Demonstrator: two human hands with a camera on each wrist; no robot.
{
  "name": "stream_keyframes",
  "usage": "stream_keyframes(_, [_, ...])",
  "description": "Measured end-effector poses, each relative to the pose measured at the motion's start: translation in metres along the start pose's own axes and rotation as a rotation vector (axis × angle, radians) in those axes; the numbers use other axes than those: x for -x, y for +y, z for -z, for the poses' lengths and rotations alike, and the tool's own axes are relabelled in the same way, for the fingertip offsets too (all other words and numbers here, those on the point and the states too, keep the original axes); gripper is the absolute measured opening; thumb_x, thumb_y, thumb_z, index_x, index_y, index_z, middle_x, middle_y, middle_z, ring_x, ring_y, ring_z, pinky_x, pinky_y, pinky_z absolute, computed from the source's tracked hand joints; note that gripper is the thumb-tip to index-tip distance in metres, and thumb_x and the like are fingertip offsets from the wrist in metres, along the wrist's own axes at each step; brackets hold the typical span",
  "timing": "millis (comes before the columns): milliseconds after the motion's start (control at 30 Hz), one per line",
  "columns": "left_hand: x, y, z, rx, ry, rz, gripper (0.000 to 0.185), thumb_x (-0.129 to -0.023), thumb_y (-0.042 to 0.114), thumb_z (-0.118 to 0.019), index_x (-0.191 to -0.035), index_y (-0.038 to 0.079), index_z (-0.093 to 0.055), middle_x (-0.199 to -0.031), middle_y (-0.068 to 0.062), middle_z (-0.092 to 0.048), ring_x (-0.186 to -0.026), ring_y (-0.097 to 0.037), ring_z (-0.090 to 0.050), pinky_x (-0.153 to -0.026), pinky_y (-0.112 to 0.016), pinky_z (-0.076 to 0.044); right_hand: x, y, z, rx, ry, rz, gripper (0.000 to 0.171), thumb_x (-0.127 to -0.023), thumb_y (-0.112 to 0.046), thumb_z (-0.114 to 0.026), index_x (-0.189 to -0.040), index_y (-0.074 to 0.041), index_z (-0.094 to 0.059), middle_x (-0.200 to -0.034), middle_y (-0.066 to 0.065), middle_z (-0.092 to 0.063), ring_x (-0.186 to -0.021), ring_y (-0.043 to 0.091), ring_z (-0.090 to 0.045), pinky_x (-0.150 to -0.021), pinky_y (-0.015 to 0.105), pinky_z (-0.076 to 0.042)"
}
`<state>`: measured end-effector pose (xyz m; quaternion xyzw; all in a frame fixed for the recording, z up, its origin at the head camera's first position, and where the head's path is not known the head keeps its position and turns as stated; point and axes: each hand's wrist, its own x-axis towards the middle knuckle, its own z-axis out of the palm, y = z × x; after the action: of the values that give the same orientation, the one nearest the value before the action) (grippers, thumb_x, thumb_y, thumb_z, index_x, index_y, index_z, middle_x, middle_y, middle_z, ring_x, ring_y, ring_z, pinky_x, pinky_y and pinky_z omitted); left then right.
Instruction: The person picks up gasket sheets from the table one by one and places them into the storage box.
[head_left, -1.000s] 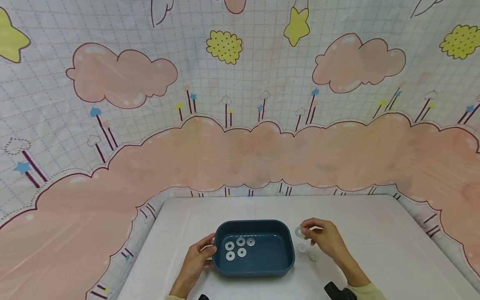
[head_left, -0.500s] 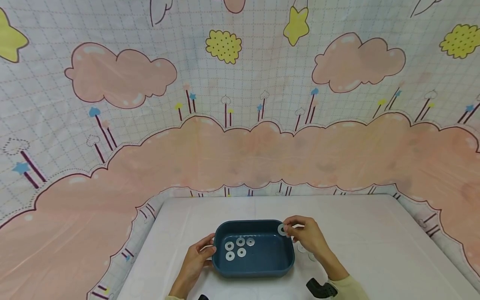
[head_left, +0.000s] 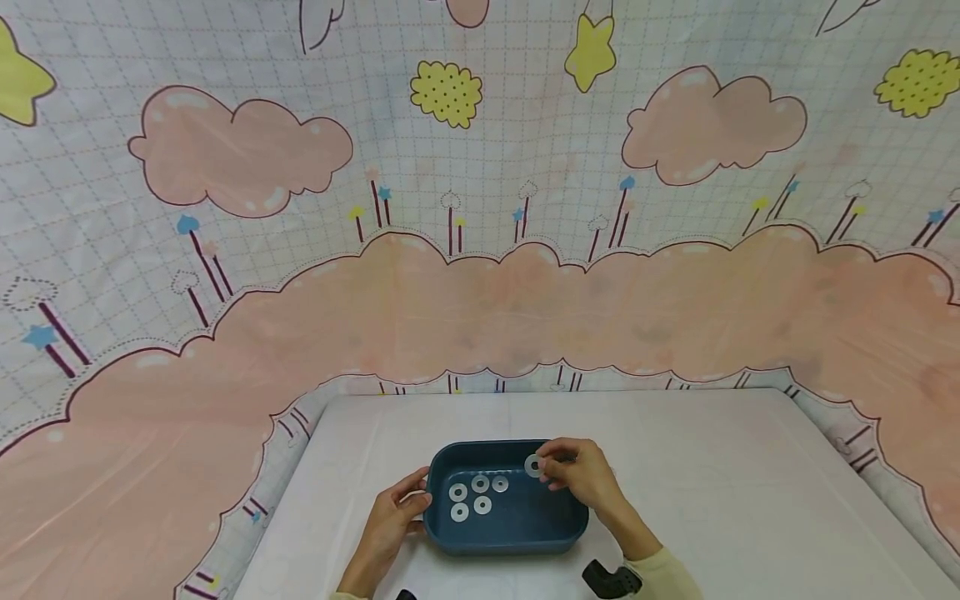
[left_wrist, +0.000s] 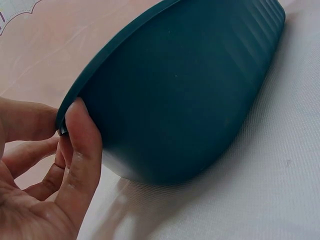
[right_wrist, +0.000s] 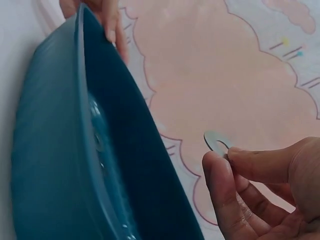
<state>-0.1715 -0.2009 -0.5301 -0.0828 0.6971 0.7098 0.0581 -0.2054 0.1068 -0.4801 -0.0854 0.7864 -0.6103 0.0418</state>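
Note:
A dark blue rectangular plastic tub (head_left: pixel 525 525) stands on the table, and several flat pale washers (head_left: pixel 482 505) lie on its floor towards the left. My left hand (head_left: pixel 388 517) grips the tub's left end; the left wrist view shows thumb and fingers pinching the rim (left_wrist: pixel 95 65). Over the back right part of the tub, my right hand (head_left: pixel 581 473) pinches a single washer (head_left: pixel 532 466) between thumb and fingertips. That washer (right_wrist: pixel 215 142) sticks out past the fingertips in the right wrist view, held above the rim.
A white cloth covers the table (head_left: pixel 720 483). Behind it hangs a backdrop (head_left: pixel 487 317) printed with clouds and stars. The right forearm hides the tabletop just right of the tub. A black wrist strap (head_left: pixel 611 579) shows near the right sleeve.
My right hand has carried the washer leftward from beside the tub, across its right rim, to over its inside. The left hand and tub have stayed put.

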Motion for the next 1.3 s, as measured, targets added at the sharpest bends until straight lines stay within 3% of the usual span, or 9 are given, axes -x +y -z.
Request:
stream_keyframes(400, [-0.001,0.0,-0.001,-0.006,0.016,0.012,0.051,-0.091,0.001,-0.06,-0.141,0.001,-0.05,-0.112,-0.006,-0.05,-0.087,-0.011,-0.059,-0.062,-0.027,-0.052,-0.005,0.005,-0.023,-0.043,-0.018,-0.04,0.015,-0.087,-0.001,-0.069,-0.101,0.004,-0.071,-0.088,0.017,-0.07,-0.067,0.02,-0.07,-0.059,0.03,-0.059])
stream_keyframes(833, [-0.001,0.0,-0.002,-0.017,0.02,0.013,0.05,-0.092,0.002,-0.06,-0.141,0.0,-0.05,-0.115,-0.01,-0.051,-0.09,-0.016,-0.06,-0.063,-0.028,-0.053,-0.016,0.014,-0.037,-0.078,-0.1,-0.13,0.016,-0.086,0.006,-0.064,-0.1,0.007,-0.07,-0.079,0.01,-0.069,-0.065,0.015,-0.07,-0.061,0.031,-0.059])
stream_keyframes(1300, [-0.002,-0.001,-0.002,-0.015,0.024,0.007,0.05,-0.091,0.0,-0.06,-0.14,0.0,-0.051,-0.112,-0.009,-0.052,-0.089,-0.015,-0.06,-0.061,-0.027,-0.052,-0.02,0.019,-0.051,0.024,-0.14,-0.211,0.013,-0.084,0.003,-0.065,-0.095,0.005,-0.072,-0.077,0.009,-0.067,-0.06,0.014,-0.069,-0.058,0.028,-0.058])
